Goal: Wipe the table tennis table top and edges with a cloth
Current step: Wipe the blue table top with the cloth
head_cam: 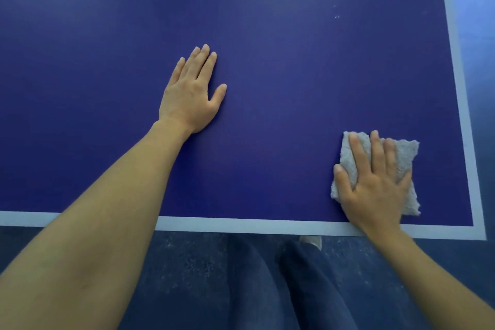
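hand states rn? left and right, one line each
Left hand: open, flat on the table tennis table, holding nothing.
Right hand: open, straight fingers pressing the grey cloth onto the table near its corner.

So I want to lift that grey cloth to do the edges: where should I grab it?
Pinch the far right corner of the cloth from above: it lies flat, uncovered beyond the right hand, whose straight fingers press its middle.

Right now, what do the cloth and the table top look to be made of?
Cloth: looks like soft, fuzzy woven or terry fabric, pale grey, with ragged, nubbly edges. Table top: a hard, smooth, matte dark-blue painted board, probably wood composite, with a flat white painted border line.
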